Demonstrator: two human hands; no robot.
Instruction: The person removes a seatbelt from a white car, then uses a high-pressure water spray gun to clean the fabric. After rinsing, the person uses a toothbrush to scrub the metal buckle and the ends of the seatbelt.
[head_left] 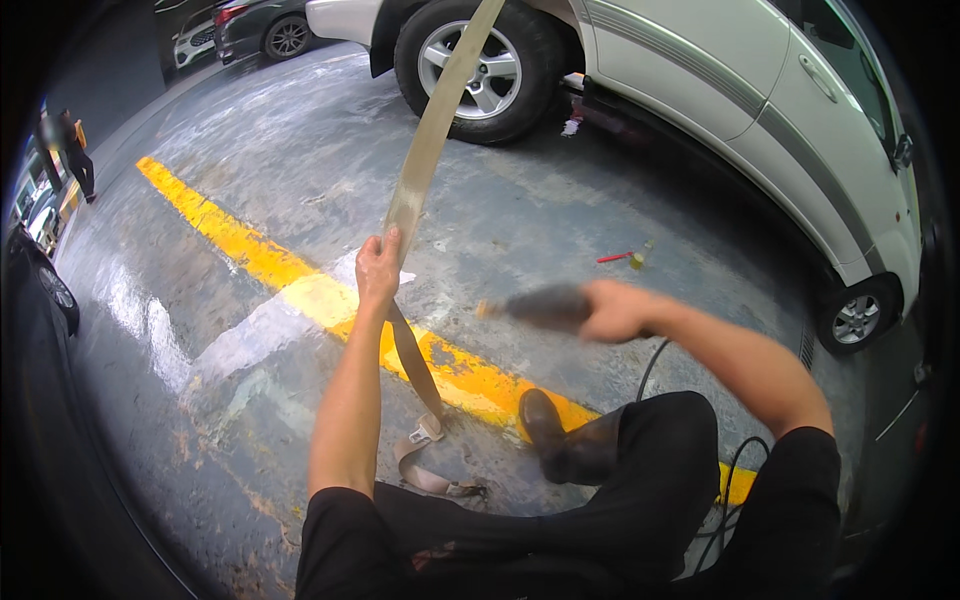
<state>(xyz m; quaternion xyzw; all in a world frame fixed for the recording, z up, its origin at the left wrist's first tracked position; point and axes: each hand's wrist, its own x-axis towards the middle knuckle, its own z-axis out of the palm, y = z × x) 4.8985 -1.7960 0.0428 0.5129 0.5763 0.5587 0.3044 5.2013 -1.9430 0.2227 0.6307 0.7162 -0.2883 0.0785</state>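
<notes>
- Holding a long beige strap (432,150), the left hand (378,268) is closed around it, fingers pinching the webbing near the middle of the view
- Strap pulled taut above that hand, up past the top edge, crossing in front of a wheel (528,75) of the white car (690,70)
- Below the hand it hangs down over the yellow line (235,240) to a metal-and-plastic fitting (425,432), then a loose length curls on the floor (300,140)
- Right hand (615,310) wrapped around a dark handheld tool (545,308), motion-blurred; exact finger placement can't be told
- Tool's tan tip (488,309) points left toward the strap, apart from it
- Black cable (652,370) shows below the right hand, more loops by the right leg
- Dark boot (575,445) on the yellow line, right of the fitting
- Red stick (614,257) and small clear container (640,256) on the floor beyond the right hand
- Person (72,155) standing far left, dark car (262,30) at upper left
</notes>
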